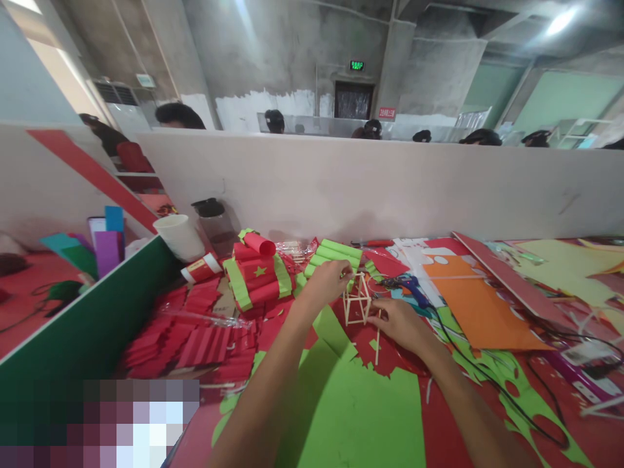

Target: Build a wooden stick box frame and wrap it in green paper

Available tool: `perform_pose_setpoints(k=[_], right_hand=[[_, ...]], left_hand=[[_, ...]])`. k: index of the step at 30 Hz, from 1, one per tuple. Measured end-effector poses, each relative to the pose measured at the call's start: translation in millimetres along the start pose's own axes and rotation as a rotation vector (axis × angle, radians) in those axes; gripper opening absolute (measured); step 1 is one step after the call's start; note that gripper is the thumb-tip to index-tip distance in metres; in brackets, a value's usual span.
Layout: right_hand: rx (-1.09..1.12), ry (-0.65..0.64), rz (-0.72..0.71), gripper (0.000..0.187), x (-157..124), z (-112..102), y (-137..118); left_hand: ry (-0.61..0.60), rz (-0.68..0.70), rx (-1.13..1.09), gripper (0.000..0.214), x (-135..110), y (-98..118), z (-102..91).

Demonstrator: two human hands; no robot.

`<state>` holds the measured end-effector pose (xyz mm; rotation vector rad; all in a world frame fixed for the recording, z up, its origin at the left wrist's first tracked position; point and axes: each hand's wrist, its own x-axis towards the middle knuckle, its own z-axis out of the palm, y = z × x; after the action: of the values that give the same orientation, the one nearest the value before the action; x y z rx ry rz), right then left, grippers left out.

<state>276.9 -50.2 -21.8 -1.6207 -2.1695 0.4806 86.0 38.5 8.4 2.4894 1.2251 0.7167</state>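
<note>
Between my hands stands a small open frame of thin wooden sticks (357, 299), with a pointed top. My left hand (330, 283) is closed in a pinch at its upper left. At its right side, the fingers of my right hand (396, 320) are bent together on the frame's edge. A single wooden stick (377, 348) slants down from below the right fingers; whether they grip it too I cannot tell. Under both arms lies a green paper sheet (361, 409). Behind the left hand are green paper rolls (336, 252).
To the left are a red and green paper model (258, 273) with a star, folded red paper (205, 344), and a white cup (179, 237). Blue-handled pliers (414, 286), a black cord (480, 374) and orange paper (480, 305) lie right. A low white partition (390, 188) stands behind.
</note>
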Motion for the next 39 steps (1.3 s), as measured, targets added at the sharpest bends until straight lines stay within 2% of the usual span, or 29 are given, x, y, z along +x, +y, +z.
perform_pose_setpoints(k=[6,10,14,17,27,39], right_hand=[[-0.034,-0.015,-0.005,0.018,-0.7,-3.8,4.4],[-0.206,-0.019,-0.012,0.022,0.5,1.1,12.9],[-0.399,-0.057,-0.05,0.018,3.4,10.4,17.5],[-0.454,-0.07,-0.063,0.016,5.2,15.0,17.9],[-0.426,-0.066,-0.085,0.013,7.9,23.2,19.8],[-0.375,-0.044,-0.021,0.012,8.7,20.3,9.3]], left_hand=[[0.004,0.027,-0.008,0.018,-1.5,-3.4,-3.3],[-0.02,0.015,-0.028,0.019,-1.5,-4.5,-3.6],[-0.045,0.002,-0.044,0.019,-0.7,-5.6,-1.6],[-0.048,-0.007,-0.015,0.018,-0.4,-6.0,-2.4],[-0.057,-0.023,-0.004,0.017,-1.7,-3.4,-7.7],[-0.044,-0.014,-0.018,0.016,-1.7,-4.5,-6.5]])
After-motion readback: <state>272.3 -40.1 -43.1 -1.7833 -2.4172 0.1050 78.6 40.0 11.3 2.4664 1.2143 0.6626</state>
